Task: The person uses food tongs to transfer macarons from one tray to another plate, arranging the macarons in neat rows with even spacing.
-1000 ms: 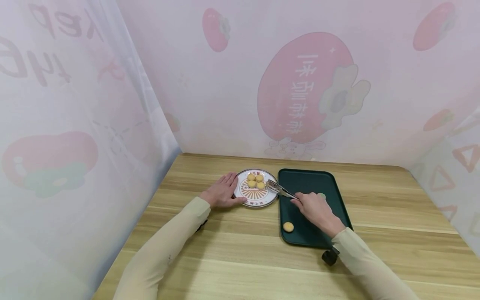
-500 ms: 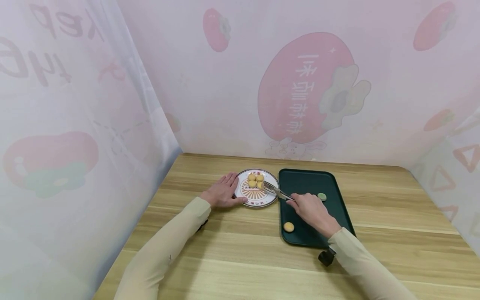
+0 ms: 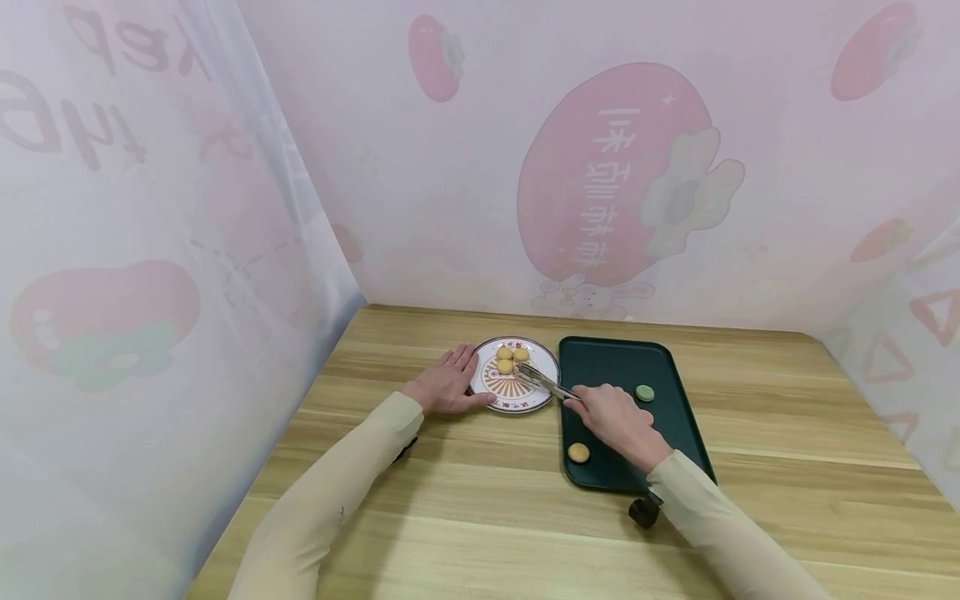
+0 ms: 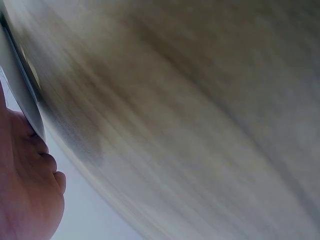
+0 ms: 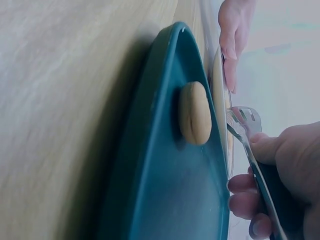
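Observation:
My right hand (image 3: 615, 423) grips a pair of metal tongs (image 3: 551, 386), which reach left over the white patterned plate (image 3: 536, 402). Three yellow macarons (image 3: 505, 353) show on the plate; the tong heads cover the spot of another beside them, and I cannot tell whether they pinch it. My left hand (image 3: 450, 385) rests against the plate's left rim, fingers straight and thumb spread along the near edge. Under the right arm lies a dark green tray (image 3: 611, 362), with a green macaron (image 3: 644, 393) and a yellow macaron (image 5: 195, 113) on it.
The tray stands close against the plate's right side. Wooden tabletop (image 3: 480, 517) stretches in front of both and off to the right. A pink printed curtain (image 3: 480, 208) hangs behind the table, with a further one at the left.
My right hand and the tongs have moved left, from the plate's right edge to the lower-right macaron, which is now hidden. The green macaron has come into full view. My left hand has stayed put.

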A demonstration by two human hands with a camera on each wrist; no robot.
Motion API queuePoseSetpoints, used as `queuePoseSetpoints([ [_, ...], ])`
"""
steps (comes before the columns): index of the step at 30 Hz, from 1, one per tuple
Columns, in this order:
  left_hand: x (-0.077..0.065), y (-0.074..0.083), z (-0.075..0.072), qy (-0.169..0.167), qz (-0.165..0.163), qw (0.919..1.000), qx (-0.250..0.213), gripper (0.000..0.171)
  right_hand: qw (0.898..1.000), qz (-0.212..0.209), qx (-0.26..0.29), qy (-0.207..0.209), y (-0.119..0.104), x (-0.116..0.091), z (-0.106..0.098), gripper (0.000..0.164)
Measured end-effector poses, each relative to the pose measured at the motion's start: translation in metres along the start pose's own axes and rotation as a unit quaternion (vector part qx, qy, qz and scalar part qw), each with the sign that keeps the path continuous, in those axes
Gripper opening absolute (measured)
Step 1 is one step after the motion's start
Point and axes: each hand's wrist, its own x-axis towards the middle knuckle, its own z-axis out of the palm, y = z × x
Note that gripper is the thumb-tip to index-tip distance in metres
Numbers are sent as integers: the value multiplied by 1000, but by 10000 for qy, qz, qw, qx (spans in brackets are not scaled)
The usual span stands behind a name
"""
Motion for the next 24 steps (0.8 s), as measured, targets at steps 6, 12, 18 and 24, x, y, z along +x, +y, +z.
queuePoseSetpoints([
  [6, 1, 0, -1, -64, -26, 10000, 46, 107, 9990, -382, 8, 220, -7, 4, 1, 26],
  [12, 1, 2, -2, -102, -54, 9999, 14, 107, 9988, -417, 224, 147, -13, 8, 3, 22],
  [18, 1, 0, 2, -59, -71, 10000, 5, 106, 9984, -413, 391, 57, -17, 9, 4, 20],
  [24, 2, 0, 4, 21, -40, 10000, -15, 106, 9984, -407, 394, 41, -18, 10, 4, 20],
])
